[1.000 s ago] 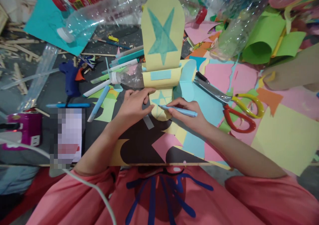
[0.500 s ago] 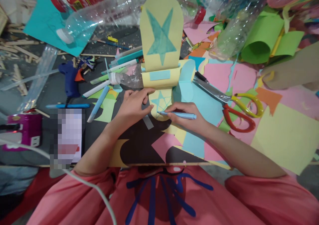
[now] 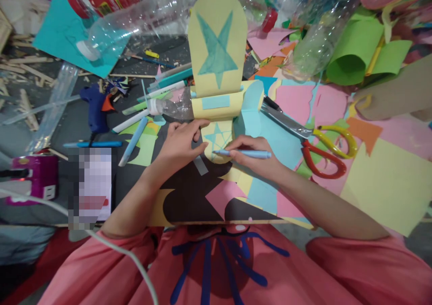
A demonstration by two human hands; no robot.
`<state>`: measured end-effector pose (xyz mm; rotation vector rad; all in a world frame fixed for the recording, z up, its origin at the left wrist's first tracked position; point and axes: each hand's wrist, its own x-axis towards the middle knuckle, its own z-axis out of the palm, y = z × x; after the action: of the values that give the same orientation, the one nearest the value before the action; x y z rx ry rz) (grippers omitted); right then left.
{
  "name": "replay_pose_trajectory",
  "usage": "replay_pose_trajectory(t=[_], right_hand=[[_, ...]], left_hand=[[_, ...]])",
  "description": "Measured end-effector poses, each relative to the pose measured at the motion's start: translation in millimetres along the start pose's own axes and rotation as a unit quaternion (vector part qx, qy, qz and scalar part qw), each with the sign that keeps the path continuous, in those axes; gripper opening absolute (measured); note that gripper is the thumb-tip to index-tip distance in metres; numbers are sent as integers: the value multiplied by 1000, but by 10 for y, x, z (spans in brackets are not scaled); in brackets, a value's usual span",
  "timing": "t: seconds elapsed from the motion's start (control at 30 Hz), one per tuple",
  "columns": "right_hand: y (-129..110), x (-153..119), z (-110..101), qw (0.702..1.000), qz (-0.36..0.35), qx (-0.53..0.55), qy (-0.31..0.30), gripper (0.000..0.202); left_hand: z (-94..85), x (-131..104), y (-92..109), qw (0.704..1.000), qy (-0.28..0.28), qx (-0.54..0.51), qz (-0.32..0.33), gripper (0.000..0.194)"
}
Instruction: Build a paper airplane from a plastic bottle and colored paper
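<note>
My right hand (image 3: 257,165) grips a light blue marker (image 3: 258,154), its tip touching the lower yellow paper flap (image 3: 221,158). Thin blue star lines show on that flap, with some points filled in. At the flap's left edge, my left hand (image 3: 180,143) lies with thumb and fingers apart, holding nothing. The flap joins a yellow band wrapped round a clear plastic bottle (image 3: 173,106) lying on its side, a blue strip (image 3: 216,102) on the band. Beyond it extends a rounded yellow flap (image 3: 219,3) bearing a filled green-blue star.
Large scissors (image 3: 305,134) with red and yellow handles lie to the right on coloured paper. On the left are several markers (image 3: 133,140), a blue glue gun (image 3: 94,109) and a phone (image 3: 96,183). Plastic bottles (image 3: 135,21) and a green paper roll (image 3: 351,48) stand behind.
The marker has tilted flatter, its back end shifting slightly right with my right hand. My left hand stays in place.
</note>
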<state>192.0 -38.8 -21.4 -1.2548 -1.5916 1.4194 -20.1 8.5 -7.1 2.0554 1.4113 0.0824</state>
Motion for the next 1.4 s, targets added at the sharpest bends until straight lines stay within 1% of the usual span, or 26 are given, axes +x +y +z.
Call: replay_pose_trajectory(t=[0.07, 0.13, 0.33, 0.6, 0.8, 0.93, 1.07, 1.13, 1.27, 1.4], right_hand=[[-11, -2, 3, 999, 24, 7, 38, 20], [-15, -6, 10, 998, 34, 7, 49, 20], [8, -11, 22, 999, 37, -8, 39, 20], [20, -7, 11, 999, -5, -28, 24, 22], [21, 1, 3, 999, -36, -18, -10, 23], [3, 10, -2, 999, -31, -25, -30, 24], [5, 10, -5, 999, -14, -20, -36, 26], [12, 7, -7, 1000, 2, -6, -19, 27], [12, 7, -10, 999, 20, 22, 39, 26], [1, 11, -2, 998, 29, 18, 45, 23]], left_hand=[[-2, 0, 4, 1000, 0, 1, -1, 44], [-3, -2, 8, 1000, 1, 3, 0, 44], [1, -8, 4, 1000, 1, 4, 1, 44], [-2, -19, -3, 1000, 4, 0, 8, 43], [-1, -12, -12, 1000, 3, 3, 7, 43], [7, -10, -24, 1000, 4, 2, 10, 43], [9, -16, -17, 1000, 5, -1, 9, 43], [7, -17, -12, 1000, 5, -1, 8, 42], [3, -16, -8, 1000, 2, 2, 6, 43], [3, -13, -10, 1000, 3, 3, 5, 44]])
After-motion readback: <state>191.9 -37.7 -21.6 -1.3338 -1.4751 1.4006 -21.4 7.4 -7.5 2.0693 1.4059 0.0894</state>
